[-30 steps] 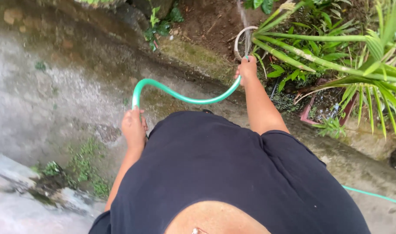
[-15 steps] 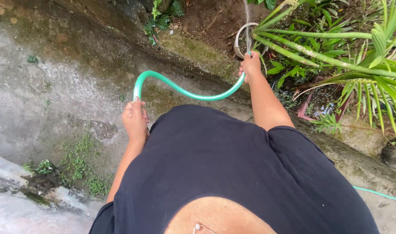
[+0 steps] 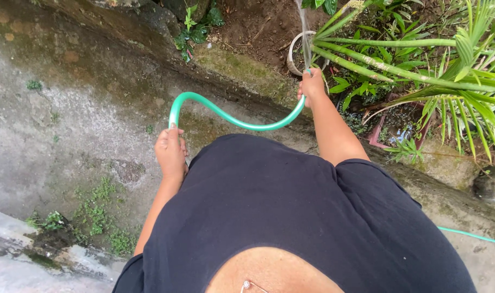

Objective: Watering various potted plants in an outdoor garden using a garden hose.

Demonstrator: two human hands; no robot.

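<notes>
Along the mossy stone curb (image 3: 242, 68) we stand with a green hose (image 3: 231, 116) strung between our two hands. Our right hand (image 3: 311, 87) is closed around the hose near its outlet, held out over the garden bed, and a thin stream of water (image 3: 304, 32) leaves it toward a pale round pot (image 3: 297, 51) sitting in the soil. Our left hand (image 3: 170, 152) is wrapped about the hose further back, down by our hip, so the length between the hands arches up and sags in a smooth loop over the wet concrete path (image 3: 68, 125).

Another stretch of the same hose shows at the lower right edge of the view (thin, lying along the ground behind us).

To do this part well, we judge that the right hand should keep its firm grip close to the outlet so the stream stays aimed at the pot's soil and not at the long leaves of the palm-like plant (image 3: 421, 59) beside it. The left hand is best used to feed slack and keep the loop open, since a tight bend would pinch the flow. The path looks slick and green in patches, so steady footing matters too.
</notes>
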